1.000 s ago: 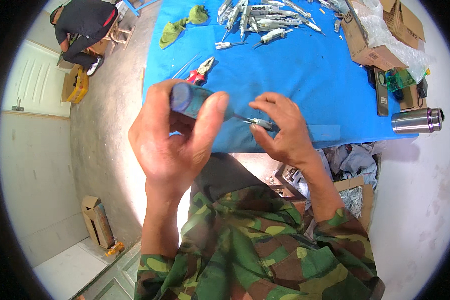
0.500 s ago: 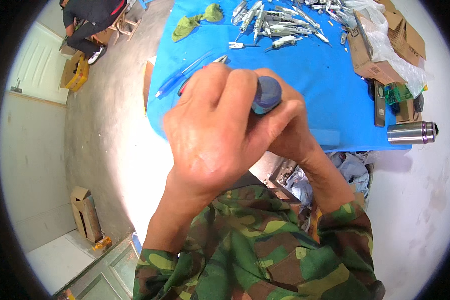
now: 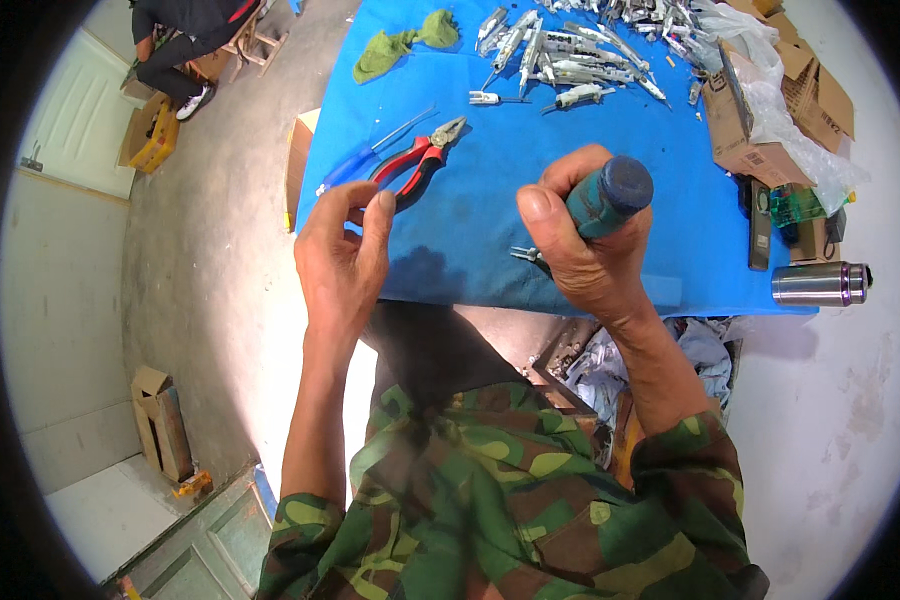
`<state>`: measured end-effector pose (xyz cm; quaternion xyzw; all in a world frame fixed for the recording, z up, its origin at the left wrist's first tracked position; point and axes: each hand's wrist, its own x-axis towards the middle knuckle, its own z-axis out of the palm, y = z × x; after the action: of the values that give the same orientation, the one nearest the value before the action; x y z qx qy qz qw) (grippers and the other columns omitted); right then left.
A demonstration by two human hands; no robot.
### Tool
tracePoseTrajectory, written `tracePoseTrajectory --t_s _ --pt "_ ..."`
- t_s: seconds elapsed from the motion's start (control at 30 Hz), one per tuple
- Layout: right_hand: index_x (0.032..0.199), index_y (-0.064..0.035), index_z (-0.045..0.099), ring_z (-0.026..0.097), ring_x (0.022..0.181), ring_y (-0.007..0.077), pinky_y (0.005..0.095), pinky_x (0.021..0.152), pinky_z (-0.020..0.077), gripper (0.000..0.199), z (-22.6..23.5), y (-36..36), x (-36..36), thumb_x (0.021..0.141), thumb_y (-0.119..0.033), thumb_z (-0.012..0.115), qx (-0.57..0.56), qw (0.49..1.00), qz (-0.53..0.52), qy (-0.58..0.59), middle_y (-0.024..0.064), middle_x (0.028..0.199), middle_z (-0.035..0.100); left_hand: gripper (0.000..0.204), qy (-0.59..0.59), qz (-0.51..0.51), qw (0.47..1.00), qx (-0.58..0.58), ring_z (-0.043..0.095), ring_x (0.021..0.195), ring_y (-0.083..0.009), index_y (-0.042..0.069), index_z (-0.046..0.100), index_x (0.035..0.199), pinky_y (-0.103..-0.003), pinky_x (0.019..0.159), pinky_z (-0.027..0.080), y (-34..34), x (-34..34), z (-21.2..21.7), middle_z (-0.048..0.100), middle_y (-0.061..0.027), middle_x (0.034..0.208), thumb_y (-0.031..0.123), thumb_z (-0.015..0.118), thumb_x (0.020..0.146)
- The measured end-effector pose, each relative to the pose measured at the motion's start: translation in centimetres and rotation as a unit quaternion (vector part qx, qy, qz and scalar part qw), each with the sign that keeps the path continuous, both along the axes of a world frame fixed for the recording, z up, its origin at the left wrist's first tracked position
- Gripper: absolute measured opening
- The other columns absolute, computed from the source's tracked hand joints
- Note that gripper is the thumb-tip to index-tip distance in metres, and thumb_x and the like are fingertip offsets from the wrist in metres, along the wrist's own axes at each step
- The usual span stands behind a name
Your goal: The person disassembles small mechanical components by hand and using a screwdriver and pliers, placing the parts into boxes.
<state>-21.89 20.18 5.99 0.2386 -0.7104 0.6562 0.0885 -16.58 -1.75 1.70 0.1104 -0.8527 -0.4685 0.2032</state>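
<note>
One blue screwdriver (image 3: 348, 168) lies beyond the left hand (image 3: 338, 258), whose thumb and fingertips stand apart near red-handled pliers (image 3: 434, 152); then a small pronged part (image 3: 526, 254) shows beside the right hand (image 3: 592, 265), which wraps its fingers around a teal tool handle (image 3: 600, 204) over the blue cloth (image 3: 695, 200).

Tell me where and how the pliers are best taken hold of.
Probably around both red-and-black handles of the pliers, from above and the near side: the handles splay apart at the near end, while the jaws point away and right. The blue screwdriver lies close on the left, so that side looks tighter.
</note>
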Motion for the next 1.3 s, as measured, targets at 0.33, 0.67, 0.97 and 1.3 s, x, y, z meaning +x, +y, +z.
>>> tracePoseTrajectory --t_s 0.33,0.67,0.97,1.3 --pt "0.086 -0.0076 0.063 0.053 0.072 0.0043 0.0258 0.064 0.0491 0.023 -0.2 0.2 -0.2 0.088 -0.005 0.086 -0.058 0.996 0.013 -0.059 -0.0040 0.079 0.062 0.059 -0.015 -0.014 0.932 -0.362 0.064 0.115 -0.0337 -0.001 0.068 0.127 -0.044 0.094 0.055 -1.4 -4.5 -5.2 0.069 -0.0159 0.122 0.040 0.083 0.087" --pt "0.085 -0.0069 0.064 0.053 0.071 0.0083 0.0285 0.064 0.0491 0.022 -0.2 0.3 -0.5 0.090 -0.011 0.085 0.009 0.999 -0.012 -0.033 -0.0013 0.077 0.062 0.049 -0.106 -0.021 0.953 -0.284 0.068 0.089 -0.0354 -0.004 0.072 0.104 -0.047 0.079 0.056 -0.8 -5.8 -3.8 0.071 -0.0215 0.099 0.039 0.080 0.082" --pt "0.087 -0.0088 0.062 0.051 0.070 0.0033 0.0249 0.061 0.0449 0.022 0.5 0.1 -0.3 0.092 -0.013 0.083 -0.024 0.997 0.006 -0.075 -0.0061 0.076 0.059 0.051 -0.103 -0.140 0.931 0.320 0.067 0.080 -0.0187 -0.004 0.068 0.116 -0.032 0.064 0.055 -1.5 -2.6 2.6 0.073 -0.0150 0.097 0.043 0.057 0.100" --pt "0.087 -0.0045 0.060 0.047 0.070 0.0088 0.0314 0.061 0.0457 0.024 0.5 0.3 -0.7 0.091 -0.012 0.083 0.012 1.000 0.025 -0.004 0.0024 0.074 0.055 0.056 0.102 -0.175 0.979 -0.030 0.060 0.081 -0.0165 -0.003 0.066 0.127 -0.028 0.067 0.046 3.7 1.4 13.7 0.068 -0.0106 0.100 0.044 0.058 0.098"
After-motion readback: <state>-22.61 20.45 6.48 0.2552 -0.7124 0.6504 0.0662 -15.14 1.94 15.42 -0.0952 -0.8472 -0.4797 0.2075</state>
